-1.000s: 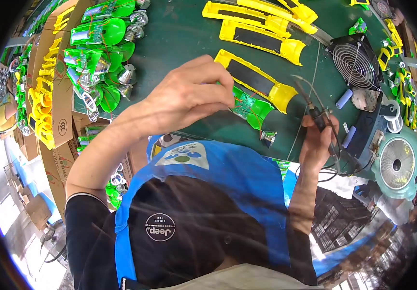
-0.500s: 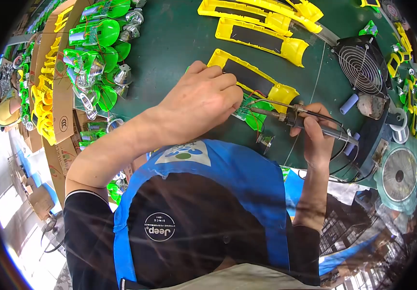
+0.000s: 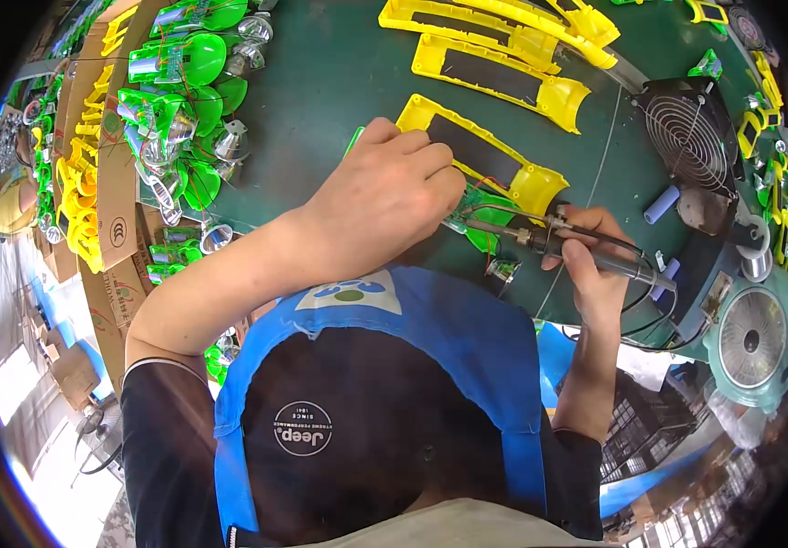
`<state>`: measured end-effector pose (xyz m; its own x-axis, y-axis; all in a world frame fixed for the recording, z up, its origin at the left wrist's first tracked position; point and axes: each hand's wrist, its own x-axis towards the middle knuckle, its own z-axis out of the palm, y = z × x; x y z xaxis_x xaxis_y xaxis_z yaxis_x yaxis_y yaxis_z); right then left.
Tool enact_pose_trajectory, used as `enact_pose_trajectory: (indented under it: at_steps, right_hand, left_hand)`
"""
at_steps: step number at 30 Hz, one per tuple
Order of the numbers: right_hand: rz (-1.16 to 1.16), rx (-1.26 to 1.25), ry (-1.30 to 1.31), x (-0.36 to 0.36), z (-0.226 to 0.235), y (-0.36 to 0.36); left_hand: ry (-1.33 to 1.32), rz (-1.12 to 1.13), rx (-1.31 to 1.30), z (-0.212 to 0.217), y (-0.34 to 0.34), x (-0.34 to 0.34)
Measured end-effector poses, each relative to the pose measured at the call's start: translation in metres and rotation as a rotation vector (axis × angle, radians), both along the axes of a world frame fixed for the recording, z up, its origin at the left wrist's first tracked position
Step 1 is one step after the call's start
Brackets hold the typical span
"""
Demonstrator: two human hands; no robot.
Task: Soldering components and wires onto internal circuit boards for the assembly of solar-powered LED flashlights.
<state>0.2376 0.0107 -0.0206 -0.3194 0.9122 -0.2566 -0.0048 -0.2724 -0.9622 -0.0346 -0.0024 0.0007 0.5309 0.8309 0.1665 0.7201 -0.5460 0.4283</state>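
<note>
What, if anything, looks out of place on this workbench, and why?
Two loose blue cylindrical cells may be out of place: one lies near the black square fan, the other beside the rear end of the soldering iron. Similar cells at the left sit in green housings. No spill or damage stands out.

white lettering stands upside down in a round emblem point(image 3: 303, 428) on the black shirt point(image 3: 357, 475); a dark circular mark point(image 3: 118, 231) is on the cardboard box point(image 3: 118, 187), a blue-and-green logo point(image 3: 350, 294) on the blue apron point(image 3: 467, 315).
</note>
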Motion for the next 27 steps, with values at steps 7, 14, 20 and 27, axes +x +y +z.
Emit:
enact_pose_trajectory:
  at_steps: [7,14,20,27]
  right_hand:
    - [0.016,0.076,0.050,0.008,-0.007,-0.002]
    - [-0.136,0.098,0.026,0.012,-0.013,-0.012]
    - [-0.070,0.147,0.044,0.017,-0.020,-0.008]
    - [-0.220,0.348,0.159,0.025,-0.012,-0.010]
  left_hand:
    - [0.019,0.005,-0.016,0.004,0.001,0.001]
    - [0.039,0.012,-0.096,0.006,-0.001,0.002]
    - [0.035,0.029,-0.074,0.006,-0.004,0.003]
    - [-0.106,0.028,-0.238,0.015,0.015,0.000]
